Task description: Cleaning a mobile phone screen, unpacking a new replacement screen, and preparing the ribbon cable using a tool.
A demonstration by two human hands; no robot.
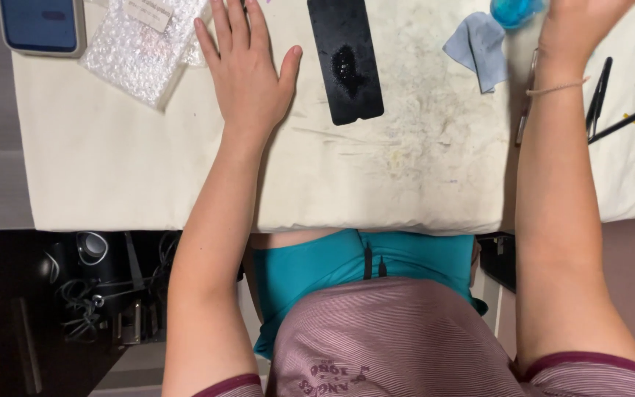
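My left hand [248,70] lies flat, palm down, fingers apart, on the white cloth-covered table [148,169], holding nothing. Just right of its thumb lies a black flat rectangular panel [345,59] with a shattered dark patch in its middle. My right hand [578,26] is at the top edge of the view, closed around a blue translucent object [512,11] that is mostly cut off. A small grey-blue cloth [479,48] lies left of that hand.
A bubble-wrap pouch [141,48] and a blue phone [42,26] lie at the far left. Black thin tools [611,106] lie right of my right forearm. Cables and a speaker [93,250] sit below the table's left side.
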